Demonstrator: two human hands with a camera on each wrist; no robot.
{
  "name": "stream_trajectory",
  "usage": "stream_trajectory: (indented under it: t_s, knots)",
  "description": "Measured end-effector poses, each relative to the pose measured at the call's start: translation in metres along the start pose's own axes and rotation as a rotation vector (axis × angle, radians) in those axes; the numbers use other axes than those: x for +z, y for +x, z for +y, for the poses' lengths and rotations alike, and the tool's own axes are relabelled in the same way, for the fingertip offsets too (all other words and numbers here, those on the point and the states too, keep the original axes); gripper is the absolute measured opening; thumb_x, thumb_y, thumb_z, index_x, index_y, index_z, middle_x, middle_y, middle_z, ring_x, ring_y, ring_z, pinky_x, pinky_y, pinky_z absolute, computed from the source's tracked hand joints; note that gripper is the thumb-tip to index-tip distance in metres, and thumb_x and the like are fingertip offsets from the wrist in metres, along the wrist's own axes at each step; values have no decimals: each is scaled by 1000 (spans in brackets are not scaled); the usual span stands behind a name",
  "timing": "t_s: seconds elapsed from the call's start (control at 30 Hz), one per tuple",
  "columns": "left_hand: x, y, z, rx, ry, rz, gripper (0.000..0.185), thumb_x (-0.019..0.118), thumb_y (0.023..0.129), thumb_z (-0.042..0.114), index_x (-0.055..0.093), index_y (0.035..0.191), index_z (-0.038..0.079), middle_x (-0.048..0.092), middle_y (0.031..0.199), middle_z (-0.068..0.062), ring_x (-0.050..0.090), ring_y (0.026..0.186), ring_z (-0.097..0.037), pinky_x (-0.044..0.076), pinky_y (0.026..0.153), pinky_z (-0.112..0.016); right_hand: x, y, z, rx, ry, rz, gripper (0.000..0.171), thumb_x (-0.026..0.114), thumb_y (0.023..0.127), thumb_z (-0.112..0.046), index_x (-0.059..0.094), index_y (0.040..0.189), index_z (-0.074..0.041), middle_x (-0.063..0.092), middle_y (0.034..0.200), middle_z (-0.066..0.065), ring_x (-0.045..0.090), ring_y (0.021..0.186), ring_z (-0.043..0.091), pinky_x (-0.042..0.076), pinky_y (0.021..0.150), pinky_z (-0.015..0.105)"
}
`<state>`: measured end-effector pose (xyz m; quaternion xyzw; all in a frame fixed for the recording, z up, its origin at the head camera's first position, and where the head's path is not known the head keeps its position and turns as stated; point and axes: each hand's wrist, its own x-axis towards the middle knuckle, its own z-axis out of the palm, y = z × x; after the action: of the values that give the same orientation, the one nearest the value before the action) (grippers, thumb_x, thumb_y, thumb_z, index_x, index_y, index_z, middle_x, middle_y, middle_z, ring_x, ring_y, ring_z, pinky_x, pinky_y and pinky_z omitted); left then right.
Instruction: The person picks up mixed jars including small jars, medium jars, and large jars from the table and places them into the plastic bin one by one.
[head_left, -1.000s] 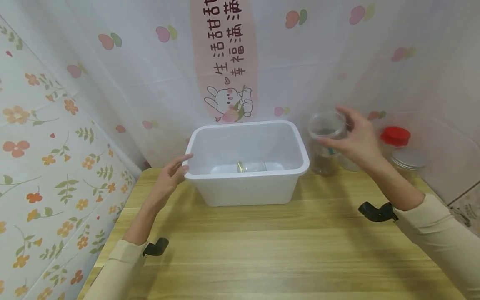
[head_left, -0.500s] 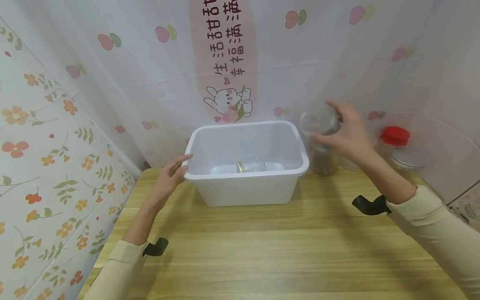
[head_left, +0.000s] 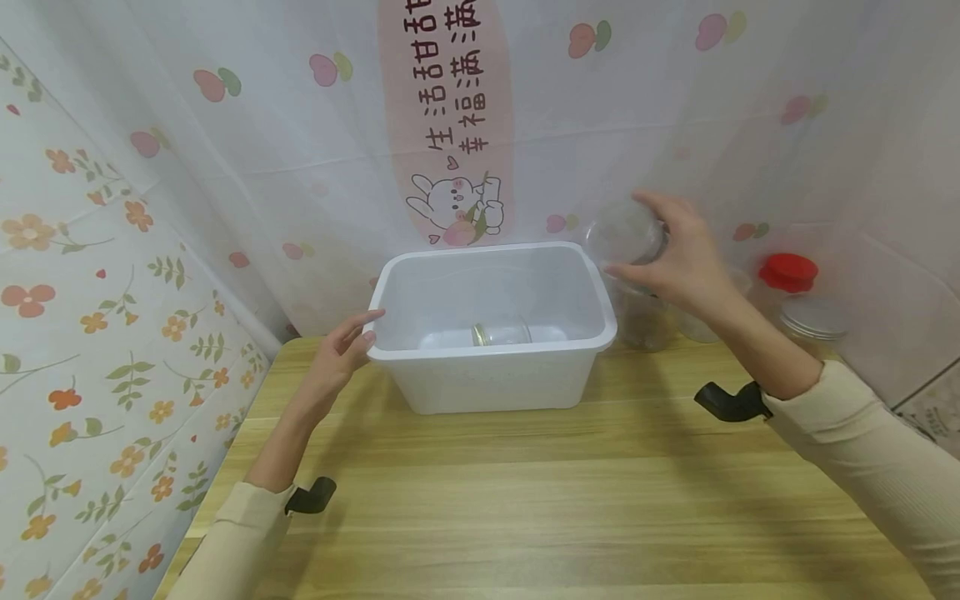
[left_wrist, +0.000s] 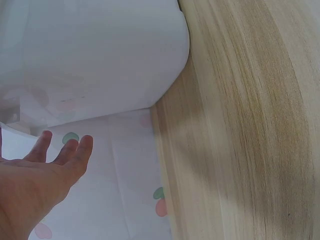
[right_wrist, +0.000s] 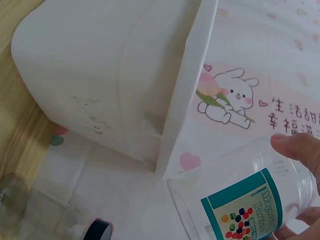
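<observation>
Right hand [head_left: 678, 258] grasps a clear plastic jar [head_left: 624, 236] above the white tub's [head_left: 491, 379] right rim, left hand [head_left: 339, 354] released, fingertips touching its left rim.

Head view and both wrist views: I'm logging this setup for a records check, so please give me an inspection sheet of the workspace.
Surface: wooden table, light grain.
Job's things: clear plastic jar with teal label, held tilted beside the white bin; small glass jar lying inside the bin.
Clutter: red-lidded jar, metal-lidded jar, more clear jars behind the right arm.
Grippers: right hand grips the clear jar; left hand rests straight fingers at the bin's rim.
Cables: nothing seen.
Surroundings: patterned plastic sheeting on the walls.
</observation>
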<state>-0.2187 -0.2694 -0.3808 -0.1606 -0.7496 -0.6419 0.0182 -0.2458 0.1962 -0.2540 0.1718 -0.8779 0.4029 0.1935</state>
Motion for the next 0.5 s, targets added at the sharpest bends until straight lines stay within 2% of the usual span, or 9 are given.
stream_trajectory:
  t_s: [0.5]
  knots:
    - [1, 1, 0, -6, 2, 6, 44, 51, 109, 20, 46, 150, 4, 39, 156, -12, 41, 136, -40, 48, 102, -34, 10, 8, -15, -42, -1, -6, 92, 91, 72, -4, 45, 151, -2, 46, 139, 25, 45, 120, 39, 45, 98, 60]
